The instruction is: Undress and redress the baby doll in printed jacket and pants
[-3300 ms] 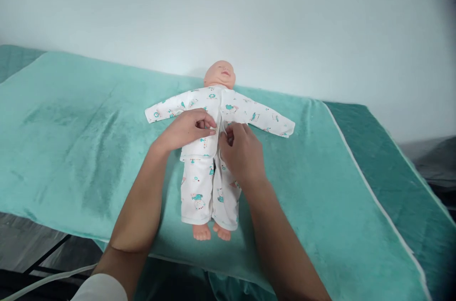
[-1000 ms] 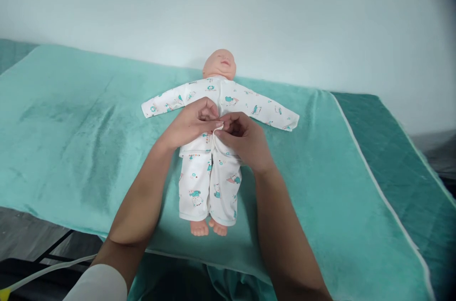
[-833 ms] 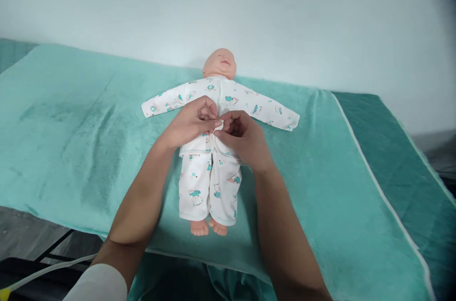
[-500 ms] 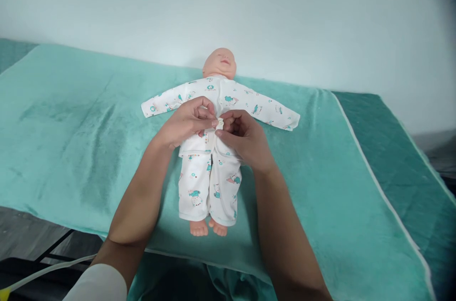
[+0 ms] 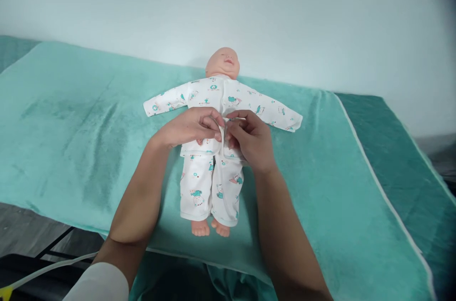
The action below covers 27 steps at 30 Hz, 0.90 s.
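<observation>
A baby doll lies on its back on a teal towel, arms spread, head toward the wall. It wears a white printed shirt and matching trousers, with bare feet near the towel's front edge. My left hand and my right hand meet over the doll's belly. Both pinch the front edges of the shirt together at its lower middle; the fingertips are closed on the cloth.
The towel covers a table that stands against a pale wall. A darker teal sheet shows at the right. A white tube runs across the lower left beside a dark frame leg.
My hands have slid a little lower down the shirt front, still pinching its edges. The view has shifted slightly, so the doll sits a bit more to the right.
</observation>
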### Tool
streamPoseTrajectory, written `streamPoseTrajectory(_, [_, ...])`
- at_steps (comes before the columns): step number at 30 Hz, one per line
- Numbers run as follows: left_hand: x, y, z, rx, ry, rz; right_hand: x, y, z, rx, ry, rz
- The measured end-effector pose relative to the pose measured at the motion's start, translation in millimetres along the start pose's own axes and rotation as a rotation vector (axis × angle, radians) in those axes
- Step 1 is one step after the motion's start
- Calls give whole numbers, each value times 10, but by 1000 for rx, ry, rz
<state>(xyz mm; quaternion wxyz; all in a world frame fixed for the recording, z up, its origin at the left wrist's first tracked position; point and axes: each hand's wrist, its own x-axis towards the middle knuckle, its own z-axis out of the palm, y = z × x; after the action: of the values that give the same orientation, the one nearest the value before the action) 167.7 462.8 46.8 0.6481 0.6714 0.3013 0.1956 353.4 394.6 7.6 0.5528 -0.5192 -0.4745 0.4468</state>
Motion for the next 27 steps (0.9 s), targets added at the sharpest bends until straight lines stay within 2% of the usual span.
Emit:
streamPoseTrajectory(2, [5,-28,-39,-7,53,75,-1,20,-19,38,90,-77])
streamPoseTrajectory(3, [25,-59,-62,-10,130,121,2,32,-29,48,152,-138])
streamPoseTrajectory(5, [94,-149,-117,39,365,202,20,58,-51,7,262,-271])
streamPoseTrajectory(7, [184,-269,-175,207,614,254,56,95,-76,-124,280,-355])
streamPoseTrajectory(9, [261,-400,-228,466,756,271,109,157,-116,-267,216,-359])
streamPoseTrajectory(12, [287,-587,-296,797,761,179,218,325,-244,-400,156,-295])
streamPoseTrajectory(15, [189,-744,-387,951,759,38,346,559,-503,-537,242,-272])
streamPoseTrajectory(18, [30,-860,-518,980,836,-84,439,757,-889,-752,418,-256])
streamPoseTrajectory(20, [-72,-908,-601,953,941,-181,451,821,-1172,-847,502,-176])
streamPoseTrajectory(22, [-155,-931,-658,921,1054,-278,421,827,-1421,-919,638,-62])
streamPoseTrajectory(25, [-234,-939,-704,898,1137,-380,353,786,-1648,-906,802,110])
streamPoseTrajectory(27, [-259,-952,-733,902,1126,-407,328,764,-1694,-872,809,157])
